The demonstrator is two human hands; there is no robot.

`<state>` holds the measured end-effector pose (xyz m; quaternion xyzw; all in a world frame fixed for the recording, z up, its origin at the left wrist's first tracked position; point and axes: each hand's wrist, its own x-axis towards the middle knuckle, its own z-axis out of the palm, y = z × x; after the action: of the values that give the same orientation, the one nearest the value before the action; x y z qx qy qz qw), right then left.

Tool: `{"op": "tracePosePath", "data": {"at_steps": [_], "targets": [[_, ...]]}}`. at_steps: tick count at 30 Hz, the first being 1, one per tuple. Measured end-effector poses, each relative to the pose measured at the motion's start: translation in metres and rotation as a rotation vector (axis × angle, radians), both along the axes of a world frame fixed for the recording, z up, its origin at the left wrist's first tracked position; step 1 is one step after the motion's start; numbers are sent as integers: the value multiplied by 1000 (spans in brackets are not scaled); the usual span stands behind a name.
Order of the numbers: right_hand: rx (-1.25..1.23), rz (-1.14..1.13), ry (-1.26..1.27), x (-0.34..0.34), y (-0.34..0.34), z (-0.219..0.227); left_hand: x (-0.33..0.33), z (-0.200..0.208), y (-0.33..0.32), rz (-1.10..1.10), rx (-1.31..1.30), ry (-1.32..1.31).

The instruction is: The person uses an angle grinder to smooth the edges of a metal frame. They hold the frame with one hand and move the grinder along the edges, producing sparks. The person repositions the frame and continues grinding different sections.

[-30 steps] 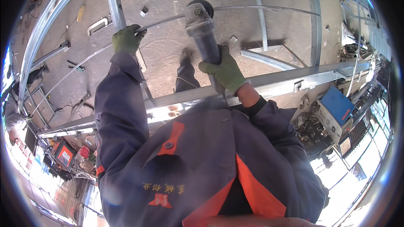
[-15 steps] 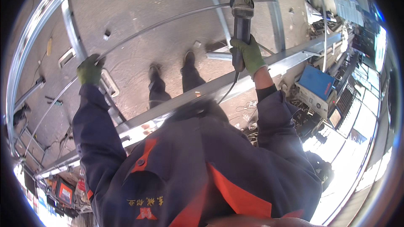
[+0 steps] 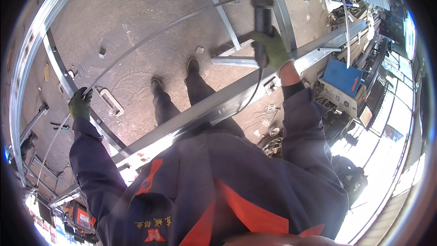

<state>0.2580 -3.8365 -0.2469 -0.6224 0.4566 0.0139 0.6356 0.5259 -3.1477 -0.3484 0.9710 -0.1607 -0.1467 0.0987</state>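
Observation:
Both of my hands wear green gloves. My left hand [image 3: 80, 104] is closed around a long thin metal rod [image 3: 154, 35], which bows up to the right and also runs down behind the hand. My right hand [image 3: 272, 50] grips the dark body of an angle grinder [image 3: 262, 16], its head pointing away from me. At the grinder's head the rod's far end meets or passes behind it; whether they touch I cannot tell. The grinder is blurred and its disc is hidden. From its handle a black power cord [image 3: 257, 86] hangs toward the beam.
A wide shiny metal beam [image 3: 200, 105] crosses in front of my body, with my legs beyond it. Metal frame bars [image 3: 223, 16] stand over the floor [image 3: 132, 0]. A blue-topped machine [image 3: 342, 76] sits at right; a metal handle-shaped piece [image 3: 110, 102] lies near my left hand.
My left hand has shifted left and down with the rod. The grinder has moved slightly up. The rod's stretch that showed right of the grinder's head no longer shows there.

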Motion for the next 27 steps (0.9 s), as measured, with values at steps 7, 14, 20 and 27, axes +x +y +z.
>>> {"op": "tracePosePath", "data": {"at_steps": [7, 14, 20, 27], "targets": [[-156, 216, 143, 10, 54, 0, 0, -4, 3, 46, -42, 22], [-31, 215, 168, 3, 67, 6, -1, -2, 2, 52, -9, 17], [-27, 236, 135, 0, 87, 4, -2, -1, 1, 27, -31, -16], [92, 162, 167, 8, 80, 23, -4, -14, 8, 34, -18, -74]]}}
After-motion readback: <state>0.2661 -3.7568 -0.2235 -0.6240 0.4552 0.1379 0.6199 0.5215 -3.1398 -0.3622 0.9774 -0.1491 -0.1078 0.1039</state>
